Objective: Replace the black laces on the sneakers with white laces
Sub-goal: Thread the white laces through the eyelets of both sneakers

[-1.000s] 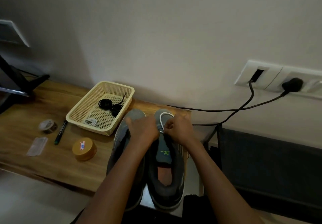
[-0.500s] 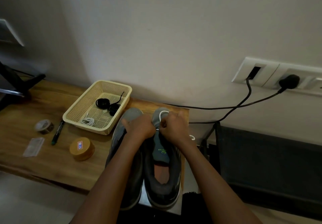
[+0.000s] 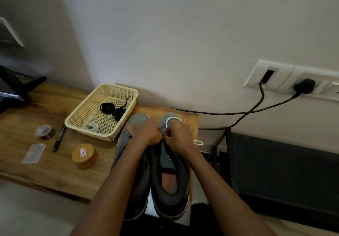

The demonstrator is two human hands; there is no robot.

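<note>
Two grey sneakers stand side by side at the right end of the wooden table, toes toward the wall. My left hand (image 3: 146, 132) lies curled over the left sneaker (image 3: 136, 184) and grips the right sneaker's upper near the eyelets. My right hand (image 3: 178, 137) pinches a white lace (image 3: 172, 119) at the front of the right sneaker (image 3: 171, 186). The lace loops over the toe, and another bit (image 3: 199, 142) sticks out to the right of my hand. Rolled black laces (image 3: 110, 109) and a coiled white lace (image 3: 91, 127) lie in the cream basket (image 3: 80, 120).
On the table (image 3: 45, 169) left of the shoes lie a round wooden box (image 3: 85, 155), a marker pen (image 3: 59, 138), a tape roll (image 3: 45, 132) and a clear packet (image 3: 34, 153). Black cables (image 3: 238, 113) run from the wall sockets. A dark cabinet (image 3: 286, 177) stands at the right.
Both hands have stayed on the right sneaker's front, working the white lace with small finger moves. A short piece of lace now shows to the right of my right hand.
</note>
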